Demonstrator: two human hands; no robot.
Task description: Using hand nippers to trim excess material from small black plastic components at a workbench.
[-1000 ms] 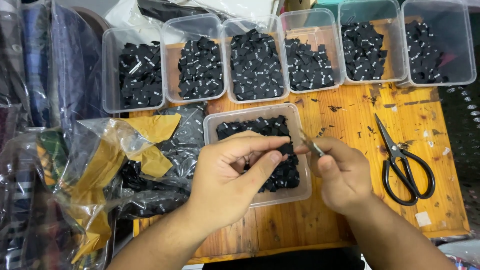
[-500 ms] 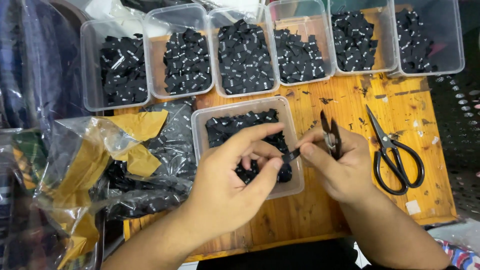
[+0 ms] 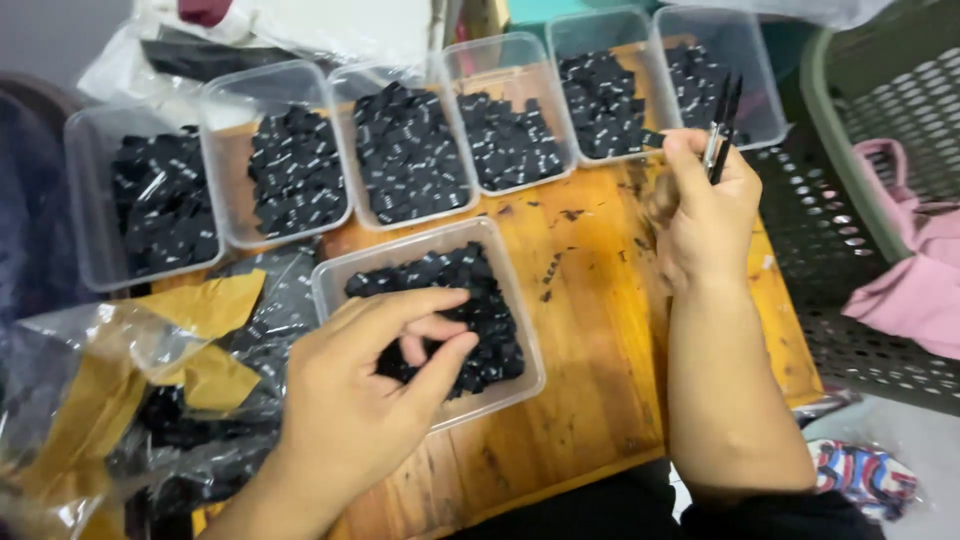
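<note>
My left hand rests over the near clear tub of small black tags, fingers spread and curled down onto the pile, with nothing visibly pinched. My right hand is raised at the far side of the wooden table. It grips small black snips that point upward, and pinches a single black tag between thumb and forefinger at the near rim of a back-row tub.
Several clear tubs of black tags line the back edge, one at the far left. A crinkled plastic bag with yellow-brown tape lies left. A green perforated basket holding pink cloth stands right.
My right hand has moved away from the near tub up to the back row, carrying the snips and one tag. My left hand has dropped into the near tub. The view shifted right.
</note>
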